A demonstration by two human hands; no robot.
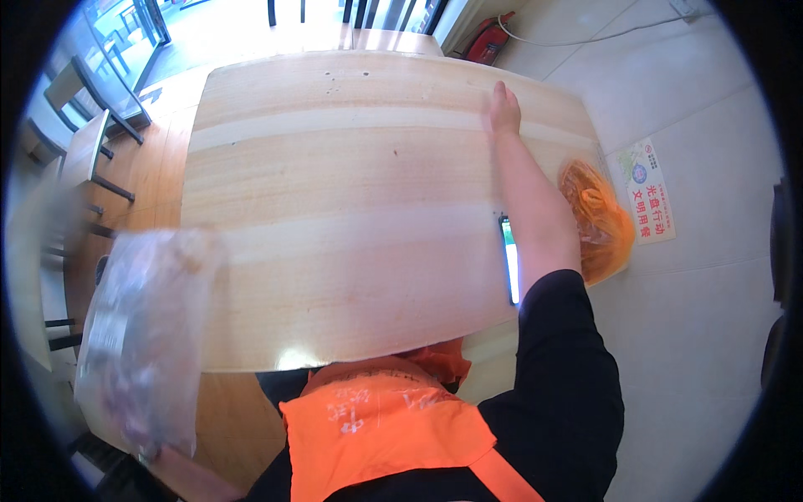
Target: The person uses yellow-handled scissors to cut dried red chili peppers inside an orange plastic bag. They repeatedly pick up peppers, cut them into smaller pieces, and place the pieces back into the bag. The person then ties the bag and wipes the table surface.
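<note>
My left hand (pixel 157 450), blurred at the lower left, grips one end of a clear plastic bag (pixel 147 339). The bag spans the left edge of the wooden table (pixel 339 188); its contents are too blurred to name. My right arm reaches across the table, and my right hand (pixel 505 112) rests near the far right edge, seen side-on, with no object visible in it. Beside my forearm lies a phone (pixel 511 260) with its screen lit, partly covered by the arm. A knotted orange plastic bag (pixel 599 219) sits at the table's right edge.
A tiled wall with a printed sign (pixel 649 194) stands along the right side. A red fire extinguisher (pixel 488 41) is beyond the far right corner. Chairs (pixel 94 94) and another table (pixel 85 147) stand at the left, near a glass door (pixel 116 56). I wear an orange apron (pixel 382 420).
</note>
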